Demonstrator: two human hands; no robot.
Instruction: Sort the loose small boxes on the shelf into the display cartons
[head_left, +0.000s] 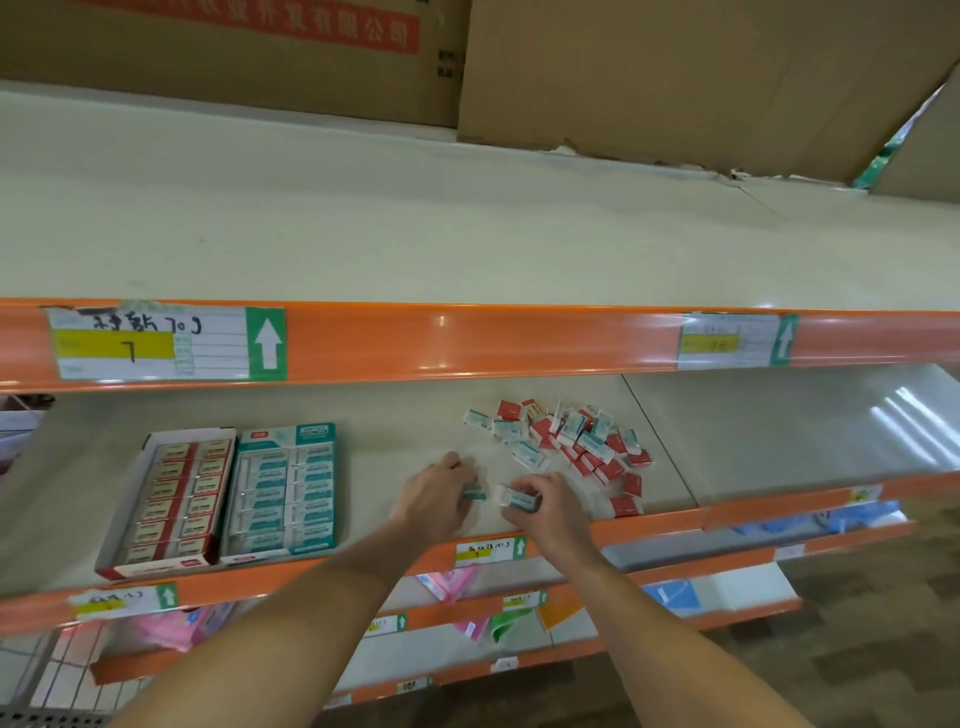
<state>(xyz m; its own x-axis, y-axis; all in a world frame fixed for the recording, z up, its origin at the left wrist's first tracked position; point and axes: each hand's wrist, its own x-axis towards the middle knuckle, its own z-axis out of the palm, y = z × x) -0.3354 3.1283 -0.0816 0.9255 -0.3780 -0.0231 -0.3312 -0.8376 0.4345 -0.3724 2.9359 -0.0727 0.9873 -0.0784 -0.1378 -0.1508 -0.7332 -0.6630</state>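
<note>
A heap of loose small boxes (569, 441), some red and some teal-and-white, lies on the shelf (395, 415) to the right of my hands. My left hand (439, 491) is closed on a small teal box (475, 493) just above the shelf. My right hand (545, 501) grips another teal-and-white box (519, 500) close beside it. At the left stand two display cartons side by side: a red one (171, 499) filled with red boxes and a teal one (285, 488) filled with teal boxes.
An orange shelf rail (467, 340) with price labels runs overhead, close above the working shelf. Brown cardboard cartons (675, 78) sit on the upper shelf. Lower shelves (571, 603) with pink and blue packets step out below the front edge.
</note>
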